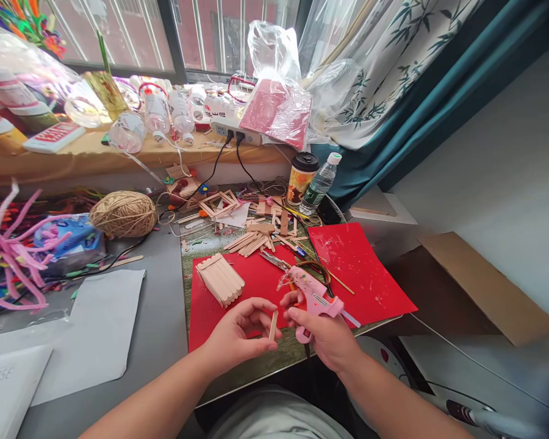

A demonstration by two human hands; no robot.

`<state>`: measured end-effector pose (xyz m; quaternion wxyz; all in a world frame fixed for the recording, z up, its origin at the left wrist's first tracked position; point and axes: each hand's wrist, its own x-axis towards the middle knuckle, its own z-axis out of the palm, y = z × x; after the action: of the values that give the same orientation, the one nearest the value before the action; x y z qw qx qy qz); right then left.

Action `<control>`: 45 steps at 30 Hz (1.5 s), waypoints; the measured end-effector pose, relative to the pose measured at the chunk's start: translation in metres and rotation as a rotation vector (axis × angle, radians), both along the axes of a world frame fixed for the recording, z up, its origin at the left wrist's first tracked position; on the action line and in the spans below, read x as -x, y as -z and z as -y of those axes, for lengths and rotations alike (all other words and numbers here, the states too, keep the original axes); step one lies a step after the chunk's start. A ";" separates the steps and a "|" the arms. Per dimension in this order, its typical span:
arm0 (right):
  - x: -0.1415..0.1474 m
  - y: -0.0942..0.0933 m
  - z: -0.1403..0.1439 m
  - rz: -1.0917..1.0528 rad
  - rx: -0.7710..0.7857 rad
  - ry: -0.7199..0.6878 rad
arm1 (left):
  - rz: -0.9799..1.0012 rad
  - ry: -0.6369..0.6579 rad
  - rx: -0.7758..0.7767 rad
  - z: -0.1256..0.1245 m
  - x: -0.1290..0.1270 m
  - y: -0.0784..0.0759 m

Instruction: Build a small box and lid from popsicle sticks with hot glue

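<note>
Left hand [238,332]: thumb and fingers pinching a short wooden stick piece [273,325]. Right hand [327,335]: wrapped around the grip of a pink hot-glue gun [319,297], translucent glue stick [351,318] projecting from its rear. Craft-stick construction [222,279]: on a red sheet [204,320], just beyond the left hand; interior not visible. Loose craft sticks [254,241]: heaped farther back. Patterned cup [299,183]: black lid fitted, contents hidden. Clear plastic bottle [319,186]: white-capped, beside the cup. Windowsill [165,149]: clear plastic bag [279,55], reddish flat item [274,113] within.
</note>
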<state>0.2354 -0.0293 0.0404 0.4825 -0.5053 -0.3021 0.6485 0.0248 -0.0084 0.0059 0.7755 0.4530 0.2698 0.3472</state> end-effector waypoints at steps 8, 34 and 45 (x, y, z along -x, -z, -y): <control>0.013 0.011 0.000 -0.170 0.026 -0.108 | 0.017 0.030 -0.013 0.001 0.000 0.002; 0.021 0.011 0.000 -0.143 -0.064 -0.084 | 0.028 0.052 -0.090 -0.006 0.007 0.004; -0.049 -0.022 0.013 0.183 0.037 -0.245 | 0.070 -0.053 -0.063 -0.008 0.006 0.019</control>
<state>0.2843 -0.0423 0.0621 0.3607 -0.5305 -0.3923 0.6592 0.0185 -0.0007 -0.0136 0.7602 0.4575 0.2436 0.3916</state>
